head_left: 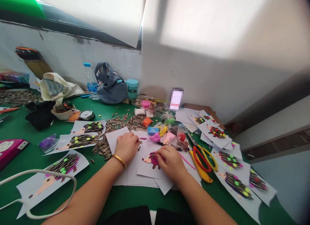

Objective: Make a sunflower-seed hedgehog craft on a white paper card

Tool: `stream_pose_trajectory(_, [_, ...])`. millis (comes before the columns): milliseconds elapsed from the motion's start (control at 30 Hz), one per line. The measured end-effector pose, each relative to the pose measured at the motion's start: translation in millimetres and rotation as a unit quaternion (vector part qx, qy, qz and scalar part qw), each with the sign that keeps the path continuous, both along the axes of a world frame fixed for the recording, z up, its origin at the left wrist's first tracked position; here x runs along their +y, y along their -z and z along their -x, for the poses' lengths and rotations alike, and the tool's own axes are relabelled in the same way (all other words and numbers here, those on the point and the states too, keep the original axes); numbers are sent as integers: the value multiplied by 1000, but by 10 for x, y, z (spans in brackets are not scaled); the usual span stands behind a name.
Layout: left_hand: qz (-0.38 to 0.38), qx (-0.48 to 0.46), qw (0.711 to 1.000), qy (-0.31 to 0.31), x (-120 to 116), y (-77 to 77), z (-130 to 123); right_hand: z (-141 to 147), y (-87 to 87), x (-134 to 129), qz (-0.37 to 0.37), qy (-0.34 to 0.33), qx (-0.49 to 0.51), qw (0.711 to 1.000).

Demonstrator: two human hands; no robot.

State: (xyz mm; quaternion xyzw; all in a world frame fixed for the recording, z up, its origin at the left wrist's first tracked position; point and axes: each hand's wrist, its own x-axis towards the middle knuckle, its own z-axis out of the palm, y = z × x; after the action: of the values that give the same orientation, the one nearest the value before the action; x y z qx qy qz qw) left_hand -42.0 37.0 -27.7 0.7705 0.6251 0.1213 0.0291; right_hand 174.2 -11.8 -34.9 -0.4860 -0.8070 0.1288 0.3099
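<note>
My left hand [127, 145] rests on blank white paper [116, 137], its fingers curled in, with a sunflower seed [140, 142] at the fingertips. Another loose seed [139, 148] lies just below them. My right hand [170, 162] bends over a small paper card [145, 170] bearing a clay hedgehog [153, 157] with a magenta body, a pale pink snout and brown feet. A few seeds sit on that body. The thumb and forefinger of this hand are closed at its right side, and whatever they pinch is hidden.
A seed heap [128, 123] lies beyond my left hand. Bagged coloured clay [167, 136], red scissors [201, 158] and a yellow cutter [202, 170] lie rightward. Hedgehog cards [233, 160] flank both sides. A white cable [75, 186] loops by my left forearm. Behind stands a phone [176, 99].
</note>
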Motion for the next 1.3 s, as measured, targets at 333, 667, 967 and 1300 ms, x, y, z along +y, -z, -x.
stream_pose_trajectory(333, [-23, 1, 1000, 7, -34, 1, -22, -8, 9, 12, 0, 7, -2, 1000])
stream_pose_trajectory(667, [-8, 4, 1000, 18, 11, 5, 0, 3, 12, 5, 0, -1, 9, 1000])
stream_pose_trajectory(967, [-5, -121, 991, 64, -1, -15, -7, -21, 16, 11, -8, 3, 18, 1000])
stream_pose_trajectory(1300, [118, -386, 898, 175, -315, -45, -267, -5, -14, -7, -24, -56, 68, 996])
